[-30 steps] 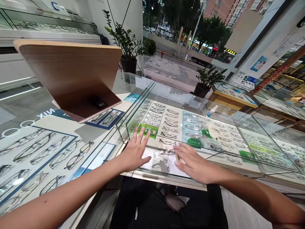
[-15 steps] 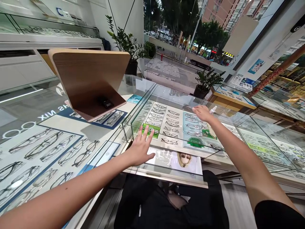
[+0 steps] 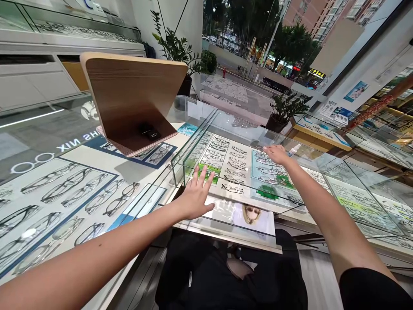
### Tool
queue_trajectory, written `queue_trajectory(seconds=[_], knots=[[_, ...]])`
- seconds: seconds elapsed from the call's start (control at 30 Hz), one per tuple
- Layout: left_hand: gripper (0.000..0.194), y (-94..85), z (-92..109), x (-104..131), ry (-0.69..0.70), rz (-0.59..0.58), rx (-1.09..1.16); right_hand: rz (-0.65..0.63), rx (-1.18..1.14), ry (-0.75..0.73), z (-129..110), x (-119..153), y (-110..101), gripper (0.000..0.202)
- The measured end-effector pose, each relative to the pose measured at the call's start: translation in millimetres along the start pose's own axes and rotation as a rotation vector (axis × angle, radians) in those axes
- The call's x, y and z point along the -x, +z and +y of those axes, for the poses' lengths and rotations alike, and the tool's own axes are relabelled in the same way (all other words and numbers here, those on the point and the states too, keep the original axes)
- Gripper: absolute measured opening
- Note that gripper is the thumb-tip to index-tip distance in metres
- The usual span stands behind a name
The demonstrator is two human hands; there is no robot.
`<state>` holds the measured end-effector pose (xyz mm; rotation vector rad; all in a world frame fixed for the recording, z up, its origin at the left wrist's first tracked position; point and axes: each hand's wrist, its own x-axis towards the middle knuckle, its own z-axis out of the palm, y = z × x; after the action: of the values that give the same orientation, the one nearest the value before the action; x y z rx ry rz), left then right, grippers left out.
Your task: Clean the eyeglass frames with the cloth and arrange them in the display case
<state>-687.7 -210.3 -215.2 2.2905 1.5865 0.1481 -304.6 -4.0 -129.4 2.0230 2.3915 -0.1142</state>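
Observation:
My left hand [image 3: 197, 196] is spread flat, palm down, over the near left corner of a glass display case [image 3: 211, 118]. It holds nothing. Farther off, my right hand [image 3: 276, 154] reaches out over the glass top with its fingers stretched forward, and nothing shows in it. Just left of its fingertips lies a small dark, see-through thing [image 3: 257, 144] that I cannot make out. A small white bottle [image 3: 294, 150] stands right behind that hand. Beneath the glass are rows of eyeglasses [image 3: 237, 165] and a green card [image 3: 267, 192].
A brown mirror stand [image 3: 135, 94] with a small black device [image 3: 153, 134] on its base stands on the left counter. More eyeglasses [image 3: 121, 199] lie under that glass. A pulled-out drawer [image 3: 226, 232] is above my lap. Potted plants [image 3: 284, 110] stand by the window.
The view has shifted slightly, so the mirror stand and counters appear a little farther right and the stand higher. Both hands keep nearly the same pose over the glass.

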Motion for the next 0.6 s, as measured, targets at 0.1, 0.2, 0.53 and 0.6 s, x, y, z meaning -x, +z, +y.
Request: queue_trajectory(seconds=[0.1, 0.2, 0.53, 0.6], knots=[[0.114, -0.4, 0.7, 0.7, 0.004, 0.002, -0.003, 0.056, -0.013, -0.006, -16.5, 11.0, -12.0, 0.067], [0.113, 0.2, 0.2, 1.7, 0.010, 0.005, 0.010, 0.258, -0.137, -0.172, -60.8, 50.0, -28.7, 0.068], [0.112, 11.5, -10.7, 1.2, 0.072, 0.081, -0.020, -0.355, -0.278, -0.721, -164.2, 182.0, 70.2, 0.037], [0.113, 13.9, -13.2, 1.2, 0.085, 0.103, -0.028, -0.316, -0.258, -0.616, -150.3, 165.1, 113.2, 0.035]])
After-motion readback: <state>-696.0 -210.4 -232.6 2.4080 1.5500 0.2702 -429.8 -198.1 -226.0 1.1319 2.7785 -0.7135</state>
